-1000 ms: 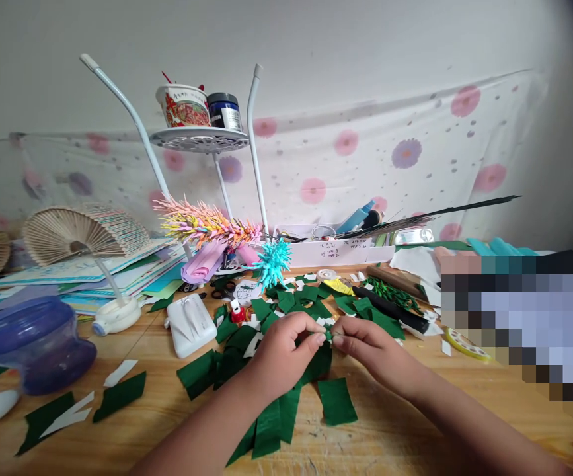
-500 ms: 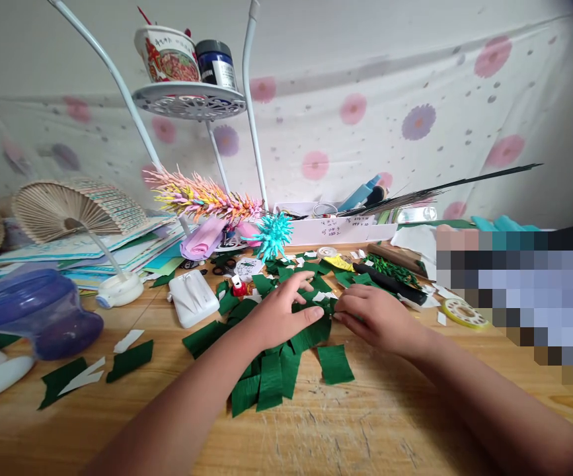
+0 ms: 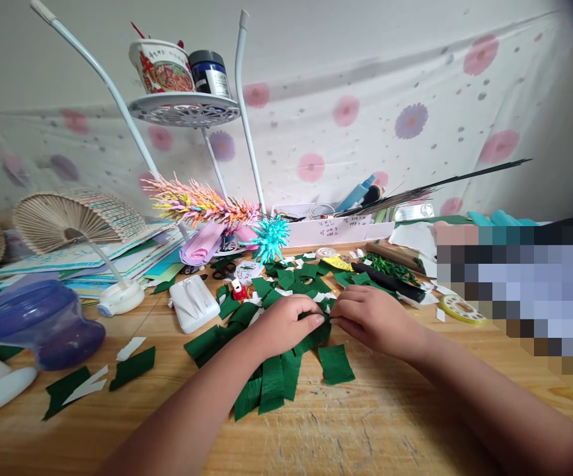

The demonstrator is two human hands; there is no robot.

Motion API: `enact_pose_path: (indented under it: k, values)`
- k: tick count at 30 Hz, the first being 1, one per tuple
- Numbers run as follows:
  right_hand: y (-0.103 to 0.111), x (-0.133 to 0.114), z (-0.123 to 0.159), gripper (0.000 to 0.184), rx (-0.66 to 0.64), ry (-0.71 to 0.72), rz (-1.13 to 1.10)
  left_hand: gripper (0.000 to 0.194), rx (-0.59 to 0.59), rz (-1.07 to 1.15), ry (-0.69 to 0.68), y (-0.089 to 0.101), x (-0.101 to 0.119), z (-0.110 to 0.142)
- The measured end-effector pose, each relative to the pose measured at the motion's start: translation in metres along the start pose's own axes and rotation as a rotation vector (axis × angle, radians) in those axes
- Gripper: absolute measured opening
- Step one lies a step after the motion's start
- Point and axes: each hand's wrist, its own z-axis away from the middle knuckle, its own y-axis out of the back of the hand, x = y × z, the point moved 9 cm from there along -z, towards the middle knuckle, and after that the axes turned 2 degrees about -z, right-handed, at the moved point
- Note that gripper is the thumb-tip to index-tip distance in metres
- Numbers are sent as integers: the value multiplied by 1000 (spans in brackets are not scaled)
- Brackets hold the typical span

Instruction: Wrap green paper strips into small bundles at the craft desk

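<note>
My left hand (image 3: 293, 322) is closed in a pinch, thumb against fingers, over a heap of cut dark green crepe paper pieces (image 3: 272, 383). Just to its right, my right hand (image 3: 378, 320) is pinched too, and the fingertips of both hands nearly meet. A thin dark bit shows between them, too small to name. One square green piece (image 3: 336, 365) lies apart on the wooden table below my right hand. Behind the hands are more green scraps and a bundle of small green twisted leaves (image 3: 395, 270).
At left stand a purple container (image 3: 43, 324), a fan (image 3: 80, 221) and a white case (image 3: 194, 304). A turquoise spiky flower (image 3: 270, 239), scissors (image 3: 224, 270) and a white box (image 3: 336, 231) are behind. A yellow tape roll (image 3: 463, 309) lies right; a metal stand (image 3: 184, 109) rises behind.
My left fingers, spread apart before, have closed into a pinch beside the right fingertips. My right hand stays almost in place. The view has tilted slightly upward.
</note>
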Motion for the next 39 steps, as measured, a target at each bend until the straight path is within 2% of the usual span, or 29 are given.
enact_pose_path:
  k: [3,6,11,14,16,17,20,22,26,29,32,39]
  values:
    - [2,3,1,19,22,-39,-158,13,48,25,-18,4,2,0]
    - [-2,15,-1,16,33,-181,-431,10,126,-5,-82,11,9,0]
    - [-39,32,2,22,-62,-554,-1089,12,194,-330,-171,17,22,5]
    - [-53,29,6,23,-105,-642,-1305,14,223,-461,-210,19,31,10]
    - [-48,27,4,22,-98,-567,-1225,16,228,-501,-218,19,34,12]
    - [-40,27,3,21,-73,-496,-1096,17,227,-504,-209,19,35,13]
    - [-13,22,0,14,39,-276,-531,23,214,-461,-150,18,31,13]
    - [-5,16,-1,14,58,-181,-256,32,193,-420,-128,15,29,12]
    - [-2,8,-2,17,38,-91,-76,21,130,-383,-112,7,24,7]
    - [0,8,-2,16,49,-112,-71,18,128,-362,-105,6,21,5]
    - [1,12,-1,14,76,-184,-204,16,172,-336,-116,10,22,5]
    - [-19,24,-1,17,84,-433,-905,17,214,-447,-193,19,36,9]
